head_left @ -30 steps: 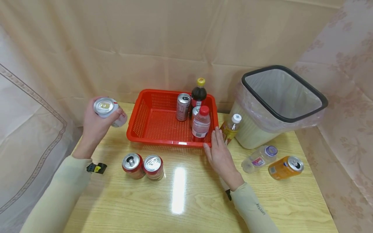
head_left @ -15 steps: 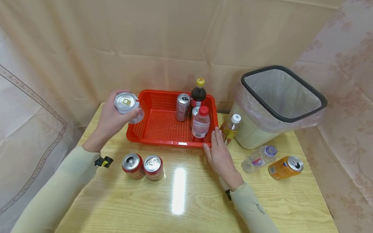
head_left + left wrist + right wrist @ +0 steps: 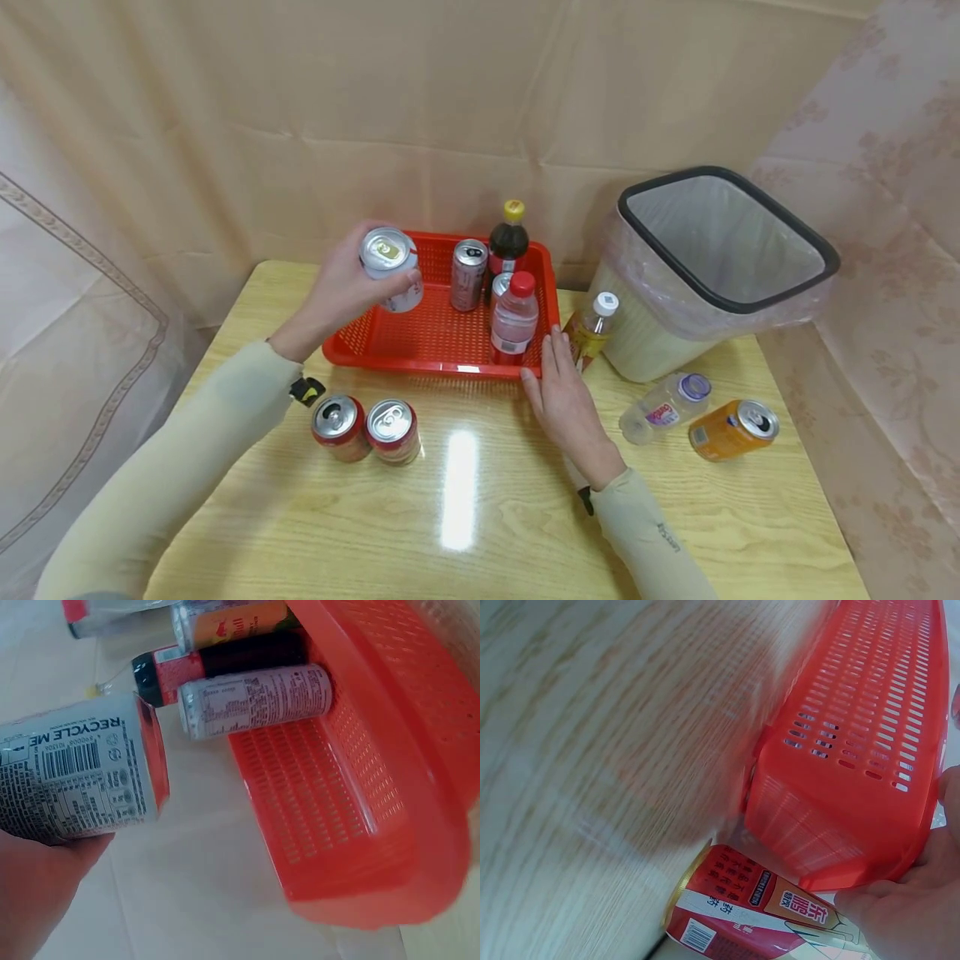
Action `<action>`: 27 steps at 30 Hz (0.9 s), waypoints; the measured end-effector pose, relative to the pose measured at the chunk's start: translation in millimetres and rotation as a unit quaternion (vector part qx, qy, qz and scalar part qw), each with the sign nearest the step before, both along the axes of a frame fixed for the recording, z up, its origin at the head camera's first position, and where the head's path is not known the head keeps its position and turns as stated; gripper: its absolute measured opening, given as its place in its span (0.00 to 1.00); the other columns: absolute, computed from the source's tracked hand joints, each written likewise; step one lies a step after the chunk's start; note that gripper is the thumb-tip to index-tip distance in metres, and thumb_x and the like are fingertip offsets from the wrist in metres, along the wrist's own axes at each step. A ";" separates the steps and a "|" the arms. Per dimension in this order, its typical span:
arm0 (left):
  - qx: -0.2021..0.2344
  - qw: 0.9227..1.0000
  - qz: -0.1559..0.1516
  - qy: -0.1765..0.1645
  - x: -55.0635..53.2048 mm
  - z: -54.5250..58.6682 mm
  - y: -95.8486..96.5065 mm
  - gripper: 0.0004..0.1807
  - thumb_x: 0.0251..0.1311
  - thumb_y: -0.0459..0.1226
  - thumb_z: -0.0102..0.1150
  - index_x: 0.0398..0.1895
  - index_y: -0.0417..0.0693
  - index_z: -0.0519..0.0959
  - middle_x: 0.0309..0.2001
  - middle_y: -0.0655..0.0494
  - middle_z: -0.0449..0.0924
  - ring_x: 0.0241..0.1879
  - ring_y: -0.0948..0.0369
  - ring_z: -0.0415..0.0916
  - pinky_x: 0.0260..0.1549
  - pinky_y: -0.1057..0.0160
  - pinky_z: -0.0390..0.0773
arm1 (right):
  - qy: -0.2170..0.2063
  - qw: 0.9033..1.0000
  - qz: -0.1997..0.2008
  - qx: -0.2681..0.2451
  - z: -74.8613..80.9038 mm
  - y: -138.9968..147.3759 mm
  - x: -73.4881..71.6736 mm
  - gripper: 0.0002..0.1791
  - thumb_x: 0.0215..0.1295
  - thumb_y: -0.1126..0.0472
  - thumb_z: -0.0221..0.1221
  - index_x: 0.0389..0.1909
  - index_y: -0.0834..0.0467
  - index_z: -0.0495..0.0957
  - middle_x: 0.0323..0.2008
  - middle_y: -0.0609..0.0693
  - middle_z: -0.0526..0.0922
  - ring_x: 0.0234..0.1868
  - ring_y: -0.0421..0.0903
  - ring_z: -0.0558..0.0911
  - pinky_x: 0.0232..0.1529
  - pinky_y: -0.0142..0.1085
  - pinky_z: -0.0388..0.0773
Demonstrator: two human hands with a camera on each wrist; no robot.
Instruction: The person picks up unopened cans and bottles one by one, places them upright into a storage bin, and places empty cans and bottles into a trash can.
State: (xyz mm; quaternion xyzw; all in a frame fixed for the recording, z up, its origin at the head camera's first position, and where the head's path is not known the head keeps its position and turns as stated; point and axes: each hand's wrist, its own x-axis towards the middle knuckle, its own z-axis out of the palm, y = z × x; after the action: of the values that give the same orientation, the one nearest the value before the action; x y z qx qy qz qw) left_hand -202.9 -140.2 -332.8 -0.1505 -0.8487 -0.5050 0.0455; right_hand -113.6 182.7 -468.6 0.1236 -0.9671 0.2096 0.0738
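Observation:
My left hand [image 3: 352, 277] grips a white drink can [image 3: 392, 271] upright over the left part of the red plastic basket [image 3: 375, 365]. In the left wrist view, the can's side shows "RECYCLE ME" and a barcode. My right hand [image 3: 564, 408] rests with straight fingers on the basket's front right corner, close to an amber drink bottle [image 3: 588, 333] with a white cap. At the basket's right end stand a pinkish can [image 3: 468, 279], a dark cola bottle [image 3: 508, 242], a red-capped bottle [image 3: 513, 321] and a partly hidden Red Bull can [image 3: 240, 622].
Two red cans [image 3: 341, 429] stand side by side in front of the basket. On the right, a clear bottle [image 3: 660, 408] with a purple cap and an orange can [image 3: 733, 431] lie on the wooden table [image 3: 525, 533]. A lined trash bin [image 3: 652, 321] stands behind them.
My left hand has carried the white can rightwards from beside the basket to over its left part. My right hand has stayed at the basket's corner.

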 end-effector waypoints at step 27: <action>-0.150 0.987 -0.056 -0.012 -33.0 -35.3 72.8 0.39 0.55 0.54 0.75 0.65 0.45 0.72 0.56 0.50 0.77 0.54 0.53 0.75 0.52 0.51 0.82 | 0.000 1.000 -0.004 0.002 -0.6 1.2 2.5 0.41 0.82 0.44 0.46 0.79 0.71 0.51 0.82 0.64 0.45 0.82 0.59 0.47 0.76 0.56 0.57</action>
State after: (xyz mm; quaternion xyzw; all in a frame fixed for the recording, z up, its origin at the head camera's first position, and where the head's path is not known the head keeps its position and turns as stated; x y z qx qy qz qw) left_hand -236.0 -67.5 -368.1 -0.1971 -0.9053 -0.3759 -0.0158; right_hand -111.1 183.9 -469.2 0.1199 -0.9682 0.2070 0.0739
